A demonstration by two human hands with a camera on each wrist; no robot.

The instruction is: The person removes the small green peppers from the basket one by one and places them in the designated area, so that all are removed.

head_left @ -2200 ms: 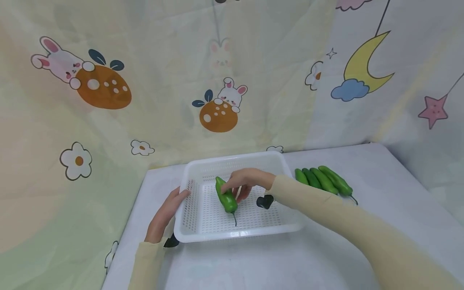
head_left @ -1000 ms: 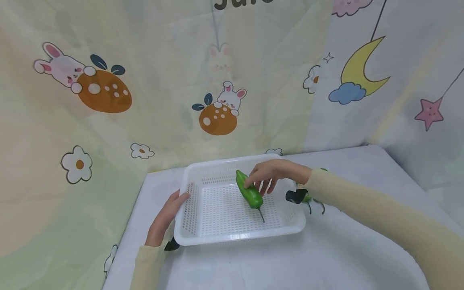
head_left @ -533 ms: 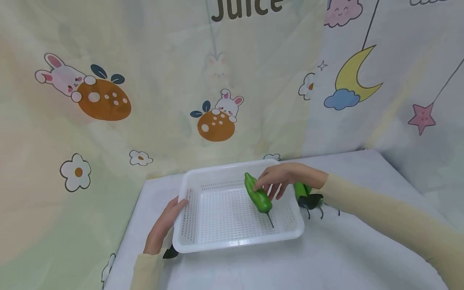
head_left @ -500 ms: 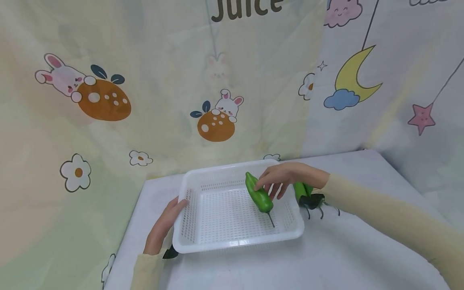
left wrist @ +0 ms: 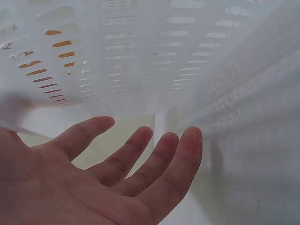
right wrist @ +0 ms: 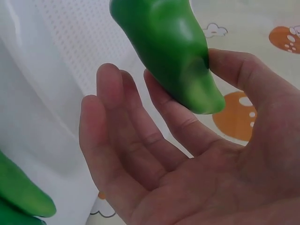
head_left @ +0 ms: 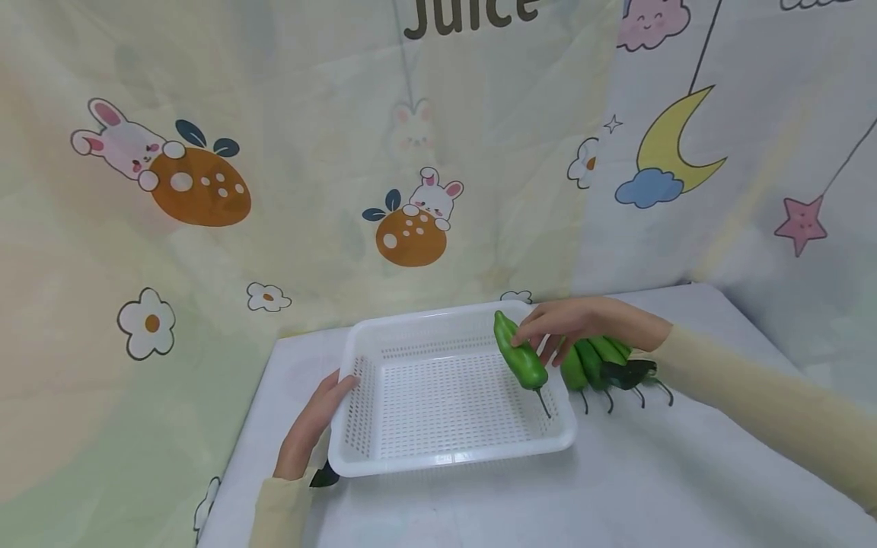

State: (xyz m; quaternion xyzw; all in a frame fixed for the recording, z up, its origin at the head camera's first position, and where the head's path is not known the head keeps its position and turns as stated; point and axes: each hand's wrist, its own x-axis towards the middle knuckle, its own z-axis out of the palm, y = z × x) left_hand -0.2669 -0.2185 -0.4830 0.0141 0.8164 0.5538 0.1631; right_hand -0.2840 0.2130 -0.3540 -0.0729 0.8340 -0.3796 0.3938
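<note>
A glossy green chili pepper [head_left: 526,369] hangs over the right part of a white perforated plastic basket [head_left: 452,458], stem pointing down toward me. My right hand [head_left: 575,320] pinches it near the tip between thumb and index finger; in the right wrist view the other fingers [right wrist: 96,126] stay loosely bent away from the pepper [right wrist: 159,42]. My left hand [head_left: 311,418] holds the basket's left side, thumb over the rim. Seen from the left wrist, its remaining fingers [left wrist: 173,183] extend below the slotted basket wall [left wrist: 136,56].
Several more green peppers [head_left: 592,365] lie side by side on the white table [head_left: 507,502], just right of the basket and partly covered by my right wrist. A printed cloth [head_left: 308,152] with rabbits and flowers rises behind the table.
My right hand has carried the pepper from the basket's middle toward its right side, raising it slightly. The left hand keeps its place on the rim. The head view has tilted up.
</note>
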